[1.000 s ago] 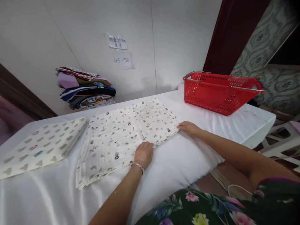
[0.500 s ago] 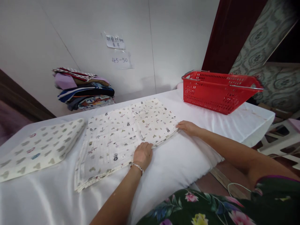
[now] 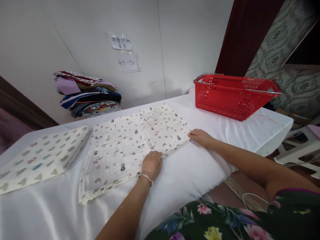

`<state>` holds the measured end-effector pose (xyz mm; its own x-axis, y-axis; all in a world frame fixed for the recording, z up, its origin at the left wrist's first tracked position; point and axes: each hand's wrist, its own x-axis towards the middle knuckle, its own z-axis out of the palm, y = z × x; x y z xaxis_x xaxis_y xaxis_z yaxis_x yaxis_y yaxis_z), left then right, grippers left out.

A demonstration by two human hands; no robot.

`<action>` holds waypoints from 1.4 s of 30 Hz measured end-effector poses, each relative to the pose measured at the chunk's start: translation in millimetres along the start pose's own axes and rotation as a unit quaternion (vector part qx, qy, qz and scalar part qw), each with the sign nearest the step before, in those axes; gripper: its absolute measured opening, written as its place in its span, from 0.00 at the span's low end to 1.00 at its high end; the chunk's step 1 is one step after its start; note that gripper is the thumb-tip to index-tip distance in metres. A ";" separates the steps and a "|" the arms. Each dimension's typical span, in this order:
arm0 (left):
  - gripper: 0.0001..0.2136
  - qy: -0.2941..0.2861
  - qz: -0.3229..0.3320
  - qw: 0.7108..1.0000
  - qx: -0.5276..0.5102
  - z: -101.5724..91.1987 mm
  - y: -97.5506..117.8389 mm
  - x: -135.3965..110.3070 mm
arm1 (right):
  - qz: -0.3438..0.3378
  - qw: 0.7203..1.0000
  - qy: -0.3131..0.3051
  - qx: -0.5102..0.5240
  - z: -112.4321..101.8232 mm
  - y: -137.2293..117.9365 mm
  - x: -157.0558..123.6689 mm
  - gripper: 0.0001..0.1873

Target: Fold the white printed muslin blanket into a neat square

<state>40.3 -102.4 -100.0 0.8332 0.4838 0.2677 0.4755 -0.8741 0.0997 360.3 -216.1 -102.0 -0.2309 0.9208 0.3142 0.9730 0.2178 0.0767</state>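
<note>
A white printed cloth [image 3: 132,140], folded in layers, lies flat with small starfish and leaf motifs. My left hand [image 3: 152,164], wearing a bracelet, is closed over the middle of its near edge, the fingers bent on top and the thumb hidden. At the right near corner, my right hand [image 3: 200,137] pinches the cloth between fingers and thumb. To the left lies a second folded cloth [image 3: 47,153], cream with grey mouse-head shapes, apart from both hands.
A white tablecloth [image 3: 175,186] covers the table. The red plastic basket [image 3: 225,100] with metal handles stands at the back right. Against the wall, a pile of folded textiles [image 3: 90,95] sits behind the table's far edge. Paper signs [image 3: 128,62] are taped above. A white plastic stool [image 3: 297,150] is at the right.
Both hands keep their places on the printed cloth, which lies as before. The view has shifted very slightly.
</note>
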 end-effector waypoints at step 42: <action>0.11 0.015 -0.033 0.995 -0.094 2.8 2.7 2.0 | 0.026 0.998 -0.050 -0.028 -17.0 -5.9 -3.7 0.16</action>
<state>44.1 -103.7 -101.9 0.7918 0.5407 0.2839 0.4645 -0.8350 0.2949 355.3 -226.3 -87.6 -0.1753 0.9588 0.2234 0.9815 0.1523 0.1161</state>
